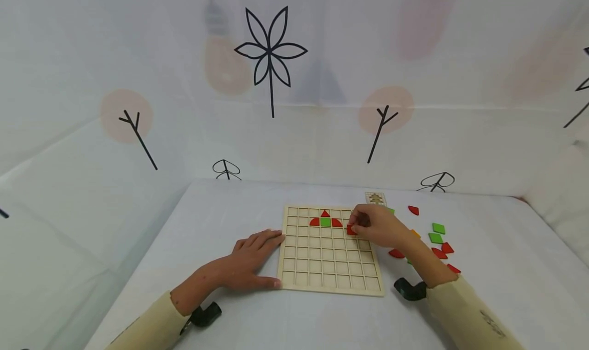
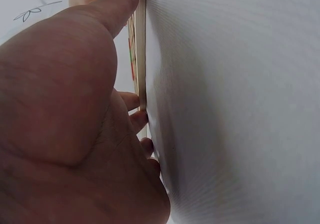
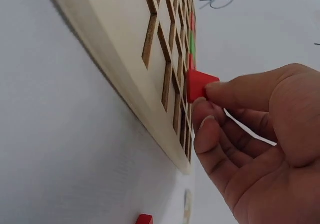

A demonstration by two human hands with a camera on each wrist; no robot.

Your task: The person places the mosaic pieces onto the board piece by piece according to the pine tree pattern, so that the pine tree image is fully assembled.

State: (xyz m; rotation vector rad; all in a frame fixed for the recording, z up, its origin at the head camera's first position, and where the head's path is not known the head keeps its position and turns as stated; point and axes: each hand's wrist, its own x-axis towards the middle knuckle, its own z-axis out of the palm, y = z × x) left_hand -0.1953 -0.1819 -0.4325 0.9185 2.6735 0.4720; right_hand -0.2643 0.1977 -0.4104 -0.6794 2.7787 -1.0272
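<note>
A wooden grid board (image 1: 322, 282) lies on the white table, with a green square tile (image 1: 325, 222), a red triangle tile (image 1: 325, 214) above it and a red rounded tile on either side (image 1: 315, 221). My left hand (image 1: 248, 263) rests at the board's left edge, its fingers and thumb touching the rim. Over the board's right part, my right hand (image 1: 379, 224) pinches a red tile (image 3: 199, 84) between thumb and fingers. That tile stands tilted close to the grid in the right wrist view; the fingers hide part of its outline.
Loose red and green tiles (image 1: 435, 238) are scattered right of the board, some partly behind the right forearm. A small printed pattern card (image 1: 376, 198) lies beyond the board's far right corner. A patterned white cloth (image 1: 294, 145) hangs behind the table.
</note>
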